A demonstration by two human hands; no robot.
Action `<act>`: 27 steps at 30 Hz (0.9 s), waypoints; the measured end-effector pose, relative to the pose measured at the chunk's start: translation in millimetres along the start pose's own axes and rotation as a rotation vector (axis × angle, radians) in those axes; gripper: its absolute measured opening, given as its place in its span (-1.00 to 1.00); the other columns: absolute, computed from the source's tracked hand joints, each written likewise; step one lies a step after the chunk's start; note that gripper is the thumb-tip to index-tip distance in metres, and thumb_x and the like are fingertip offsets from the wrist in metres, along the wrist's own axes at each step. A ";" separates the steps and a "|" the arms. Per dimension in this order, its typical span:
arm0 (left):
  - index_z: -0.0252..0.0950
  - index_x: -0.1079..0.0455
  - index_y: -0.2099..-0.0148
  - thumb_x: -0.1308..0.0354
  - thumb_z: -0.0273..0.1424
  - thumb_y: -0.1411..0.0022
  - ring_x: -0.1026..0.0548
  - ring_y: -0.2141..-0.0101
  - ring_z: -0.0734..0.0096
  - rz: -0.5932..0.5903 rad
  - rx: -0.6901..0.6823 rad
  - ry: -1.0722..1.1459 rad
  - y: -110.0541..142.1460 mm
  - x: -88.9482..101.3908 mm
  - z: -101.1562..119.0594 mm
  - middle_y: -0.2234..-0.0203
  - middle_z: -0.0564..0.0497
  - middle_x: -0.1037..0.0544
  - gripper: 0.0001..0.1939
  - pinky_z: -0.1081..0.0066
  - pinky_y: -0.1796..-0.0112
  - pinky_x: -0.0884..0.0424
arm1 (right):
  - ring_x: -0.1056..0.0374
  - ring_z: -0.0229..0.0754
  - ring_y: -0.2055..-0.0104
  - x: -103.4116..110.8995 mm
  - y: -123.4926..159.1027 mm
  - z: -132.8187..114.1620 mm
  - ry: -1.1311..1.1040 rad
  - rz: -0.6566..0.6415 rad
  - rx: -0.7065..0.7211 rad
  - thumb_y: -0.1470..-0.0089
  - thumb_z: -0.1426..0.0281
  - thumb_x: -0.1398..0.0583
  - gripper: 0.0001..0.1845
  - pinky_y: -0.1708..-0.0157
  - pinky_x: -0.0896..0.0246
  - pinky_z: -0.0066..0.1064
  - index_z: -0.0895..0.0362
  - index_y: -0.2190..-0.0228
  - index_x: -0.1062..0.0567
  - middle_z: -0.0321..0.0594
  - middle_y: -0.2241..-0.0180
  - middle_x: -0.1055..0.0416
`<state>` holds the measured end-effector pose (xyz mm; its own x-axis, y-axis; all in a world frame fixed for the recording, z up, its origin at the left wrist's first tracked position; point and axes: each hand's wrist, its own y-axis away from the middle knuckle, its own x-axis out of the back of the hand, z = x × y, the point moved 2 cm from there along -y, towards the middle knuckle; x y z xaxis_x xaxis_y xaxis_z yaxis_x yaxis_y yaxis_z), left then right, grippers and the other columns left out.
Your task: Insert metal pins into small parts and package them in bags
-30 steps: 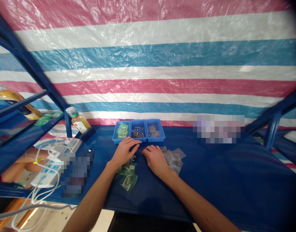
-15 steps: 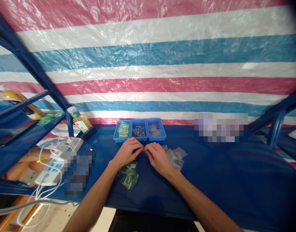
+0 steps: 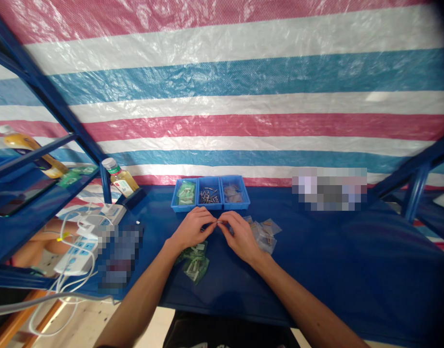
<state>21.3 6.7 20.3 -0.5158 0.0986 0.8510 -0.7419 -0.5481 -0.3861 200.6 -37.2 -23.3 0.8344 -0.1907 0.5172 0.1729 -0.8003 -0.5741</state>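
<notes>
The left hand and the right hand meet fingertip to fingertip over the blue table, just in front of the middle tray, and a slim metal pin shows between them. Both grips look narrow, thumb and fingers pinched on the pin, though its exact shape is too small to tell. Handling something this thin probably calls for a light pinch near each end, fingertips in line, and small finger movements rather than swings of the wrist. Squeezing hard at an angle could make it slip away. Low hands would give any dropped piece a short fall. The left forearm passes close to the green bags, and the clear bags lie just beside the right hand, so elbows are best moved gently.
</notes>
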 end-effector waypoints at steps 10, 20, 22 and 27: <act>-0.25 -0.53 0.24 -0.03 -0.38 -0.46 -0.49 0.26 0.30 -0.022 -0.007 -0.001 -0.5 0.7 1.1 0.35 -0.05 -0.59 -0.73 0.26 0.14 -0.37 | -0.39 -0.05 0.14 0.7 -0.7 1.2 0.069 -0.052 0.008 -0.40 0.42 -0.06 -0.80 0.06 -0.28 -0.21 0.06 0.21 -0.49 -0.15 0.22 -0.52; -0.25 -0.54 0.23 -0.03 -0.39 -0.46 -0.49 0.26 0.30 -0.007 -0.008 -0.017 -0.1 -0.9 0.6 0.34 -0.05 -0.59 -0.74 0.27 0.15 -0.35 | -0.38 -0.07 0.20 2.3 -1.9 1.2 0.137 -0.044 -0.010 -0.40 0.39 -0.10 -0.79 0.13 -0.28 -0.25 0.07 0.29 -0.48 -0.17 0.31 -0.51; -0.26 -0.53 0.24 -0.04 -0.39 -0.47 -0.48 0.26 0.31 -0.008 -0.015 -0.019 -0.3 -1.1 1.1 0.34 -0.05 -0.59 -0.74 0.28 0.16 -0.35 | -0.38 -0.07 0.22 1.9 -2.1 2.5 0.151 -0.047 -0.009 -0.40 0.38 -0.10 -0.78 0.15 -0.27 -0.26 0.07 0.30 -0.48 -0.18 0.32 -0.51; -0.30 -0.49 0.27 -0.04 -0.39 -0.47 -0.46 0.27 0.33 -0.017 -0.026 -0.032 -0.5 -1.6 1.9 0.36 -0.04 -0.58 -0.74 0.30 0.16 -0.32 | -0.37 -0.06 0.24 1.1 -2.1 5.5 0.172 -0.051 -0.018 -0.42 0.36 -0.07 -0.74 0.19 -0.26 -0.25 0.07 0.34 -0.46 -0.18 0.36 -0.49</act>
<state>23.4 5.2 19.8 -0.4892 0.0810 0.8684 -0.7617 -0.5247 -0.3801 204.0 -32.6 -25.0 0.7229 -0.2430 0.6468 0.2017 -0.8211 -0.5339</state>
